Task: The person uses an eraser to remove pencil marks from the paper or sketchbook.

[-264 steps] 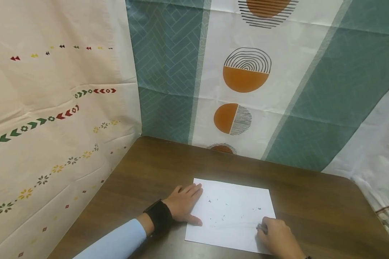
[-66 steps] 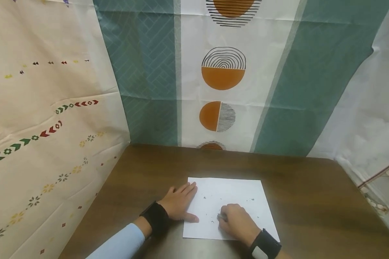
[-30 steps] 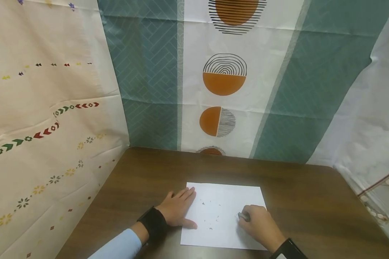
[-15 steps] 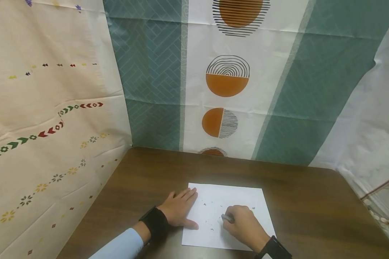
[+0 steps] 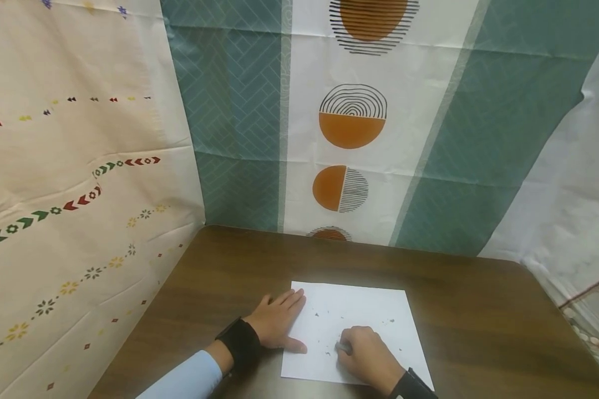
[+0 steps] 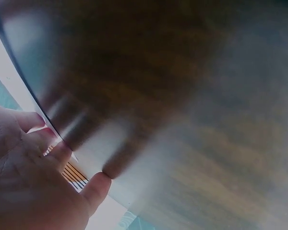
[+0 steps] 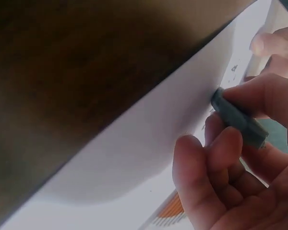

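A white sheet of paper (image 5: 351, 299) lies on the brown table with small dark crumbs (image 5: 391, 321) scattered over it. My left hand (image 5: 275, 322) rests flat across the sheet's left edge, fingers straight and thumb spread; the left wrist view shows its fingertips (image 6: 102, 184) on the surface. In my right hand (image 5: 371, 357) a dark grey-green eraser (image 7: 240, 120) is pinched between thumb and curled fingers. One end of this small block meets the paper near the middle, with crumbs close by. The palm side of my left hand is hidden in the head view.
The wooden table (image 5: 479, 310) extends around the sheet on every side. A teal and white patterned cloth (image 5: 244, 111) hangs behind it, and a cream embroidered cloth (image 5: 80, 221) along the left. White fabric (image 5: 569, 210) hangs at the right edge.
From the right part of the sheet one second ago, my right hand has moved left with the eraser, then slightly nearer to me. The left hand stays on the paper's left edge.
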{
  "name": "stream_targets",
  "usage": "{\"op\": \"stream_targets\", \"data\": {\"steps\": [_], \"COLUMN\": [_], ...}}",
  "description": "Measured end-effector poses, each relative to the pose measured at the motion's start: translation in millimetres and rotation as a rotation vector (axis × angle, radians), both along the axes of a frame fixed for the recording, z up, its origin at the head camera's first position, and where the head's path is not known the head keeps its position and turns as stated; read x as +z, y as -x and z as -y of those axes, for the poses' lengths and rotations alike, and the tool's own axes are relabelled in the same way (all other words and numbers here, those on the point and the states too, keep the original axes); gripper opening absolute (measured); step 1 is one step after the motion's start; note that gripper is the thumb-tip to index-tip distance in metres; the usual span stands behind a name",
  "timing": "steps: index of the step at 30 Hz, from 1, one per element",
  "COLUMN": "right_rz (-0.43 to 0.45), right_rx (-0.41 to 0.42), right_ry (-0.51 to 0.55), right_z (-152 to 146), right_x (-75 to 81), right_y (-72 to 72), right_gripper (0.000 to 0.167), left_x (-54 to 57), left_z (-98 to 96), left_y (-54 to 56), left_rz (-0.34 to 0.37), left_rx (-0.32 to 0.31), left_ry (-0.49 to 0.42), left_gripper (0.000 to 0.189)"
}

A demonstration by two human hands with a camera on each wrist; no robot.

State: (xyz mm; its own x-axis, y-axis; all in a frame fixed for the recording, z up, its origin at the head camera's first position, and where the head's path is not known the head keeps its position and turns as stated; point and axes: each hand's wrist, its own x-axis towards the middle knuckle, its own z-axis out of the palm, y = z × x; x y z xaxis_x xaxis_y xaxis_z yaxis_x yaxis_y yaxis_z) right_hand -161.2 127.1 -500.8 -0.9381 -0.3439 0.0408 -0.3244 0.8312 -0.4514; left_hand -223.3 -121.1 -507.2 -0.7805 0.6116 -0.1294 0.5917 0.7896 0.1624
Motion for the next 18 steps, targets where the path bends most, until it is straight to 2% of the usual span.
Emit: {"op": "stream_targets", "data": {"steps": [3, 7, 15, 18], "right_rz": [-0.003, 0.017, 0.023, 0.032], "right_rx": [-0.029, -0.112, -0.268, -0.319], "right_ry": [-0.007, -0.029, -0.036, -0.022], "right_z": [-4, -18, -58, -71], "right_x": [-0.2, -1.3, 1.3, 1.7], "right_y": [-1.1, 1.1, 7.9, 8.7], "right_gripper": [0.007, 0.013, 0.003, 0.005], "left_x": [0.6, -0.3, 3.3, 1.4], "left_z": [0.9, 1.1, 0.6, -0.1], "left_y": [-0.3, -0.2, -1.0, -0.6], "left_rz": [-0.001, -0.005, 0.011, 0.006], "left_rx": [-0.002, -0.009, -0.021, -0.026], "left_ry": [0.008, 0.006, -0.018, -0.023], "left_gripper": [0.109, 0.109, 0.109, 0.108]}}
